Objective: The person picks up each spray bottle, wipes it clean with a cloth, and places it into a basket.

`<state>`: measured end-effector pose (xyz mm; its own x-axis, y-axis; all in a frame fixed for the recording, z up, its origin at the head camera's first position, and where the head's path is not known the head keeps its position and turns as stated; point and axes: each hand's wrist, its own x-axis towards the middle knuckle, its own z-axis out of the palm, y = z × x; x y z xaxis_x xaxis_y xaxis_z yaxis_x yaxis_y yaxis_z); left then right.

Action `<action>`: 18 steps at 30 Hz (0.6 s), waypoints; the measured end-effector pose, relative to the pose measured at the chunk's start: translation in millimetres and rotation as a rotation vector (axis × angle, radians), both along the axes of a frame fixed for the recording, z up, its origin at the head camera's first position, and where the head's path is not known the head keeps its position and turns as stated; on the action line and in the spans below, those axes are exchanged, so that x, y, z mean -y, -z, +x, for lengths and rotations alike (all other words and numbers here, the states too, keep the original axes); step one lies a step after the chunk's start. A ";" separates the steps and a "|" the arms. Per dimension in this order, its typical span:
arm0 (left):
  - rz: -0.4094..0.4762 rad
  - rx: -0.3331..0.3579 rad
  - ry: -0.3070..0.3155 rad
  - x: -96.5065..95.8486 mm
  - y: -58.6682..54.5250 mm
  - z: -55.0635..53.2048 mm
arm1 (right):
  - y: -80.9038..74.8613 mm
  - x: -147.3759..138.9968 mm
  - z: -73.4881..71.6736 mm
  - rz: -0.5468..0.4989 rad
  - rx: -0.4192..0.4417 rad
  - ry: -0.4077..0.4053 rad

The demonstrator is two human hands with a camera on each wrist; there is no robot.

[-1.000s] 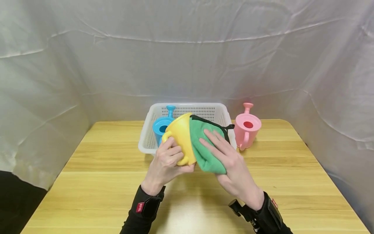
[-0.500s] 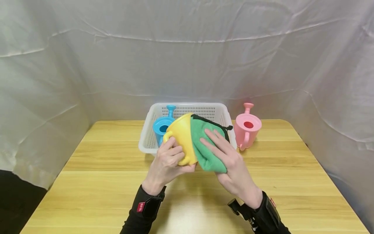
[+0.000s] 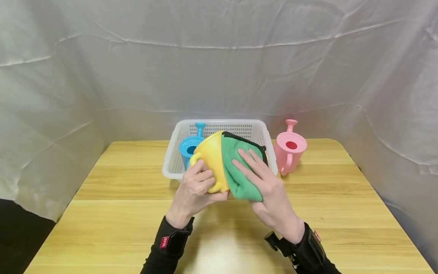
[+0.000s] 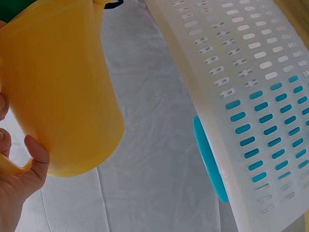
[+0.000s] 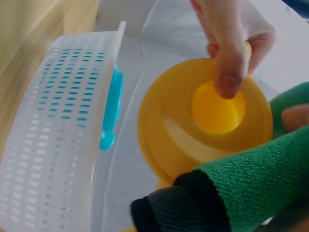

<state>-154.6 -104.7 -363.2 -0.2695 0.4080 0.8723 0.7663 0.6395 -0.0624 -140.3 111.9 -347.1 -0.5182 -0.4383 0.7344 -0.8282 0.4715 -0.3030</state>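
Observation:
A yellow watering can (image 3: 211, 156) is held tilted above the table in front of the basket. My left hand (image 3: 197, 186) has its fingers curled round the can's handle. In the right wrist view the left thumb (image 5: 230, 77) lies over the round opening in the can's top (image 5: 166, 123). A green cloth (image 3: 236, 167) with black edging covers the can's right side, spout included. My right hand (image 3: 268, 190) holds this cloth against the can, its fingers spread over the outside. Most of the right thumb is hidden behind the cloth.
Behind the hands stands a white perforated basket (image 3: 168, 167) with a blue watering can (image 3: 188, 142) in its left part. A pink watering can (image 3: 290, 148) stands upright just right of the basket. All rest on a wooden table (image 3: 130, 213), with pale sheeting (image 3: 219, 80) behind.
The cloth and right hand shift slightly back and forth on the yellow can, ending a little further left. The left hand and can hardly move; the other cans and basket stay put.

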 end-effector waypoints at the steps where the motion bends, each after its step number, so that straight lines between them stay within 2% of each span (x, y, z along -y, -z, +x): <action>1: 0.003 0.004 0.002 0.2 0.1 0.0 | 0.9 0.6 -0.2 0.014 -0.046 -0.019; 4: 0.006 0.020 0.002 0.9 0.1 0.3 | 3.8 2.9 1.0 0.072 -0.184 -0.066; 7: 0.004 0.026 -0.003 0.6 0.1 0.1 | 5.3 4.4 2.2 0.099 -0.232 -0.062; 9: 0.003 0.026 -0.007 0.3 0.0 0.2 | 6.1 4.5 2.0 0.072 -0.197 -0.036; 14: 0.008 0.018 -0.011 -0.1 -0.5 1.1 | 7.8 2.7 -0.6 -0.069 -0.014 -0.002; 16: 0.012 0.019 -0.006 0.1 -0.8 1.5 | 8.3 2.2 -1.3 -0.091 -0.017 -0.027; 18: 0.012 0.022 -0.001 0.4 -1.3 1.8 | 8.2 2.6 -1.6 -0.058 -0.089 -0.064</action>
<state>-152.7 -105.1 -361.9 -0.2889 0.3970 0.8712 0.7669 0.6407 -0.0377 -141.9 109.2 -355.3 -0.4222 -0.4233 0.8016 -0.8808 0.4008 -0.2522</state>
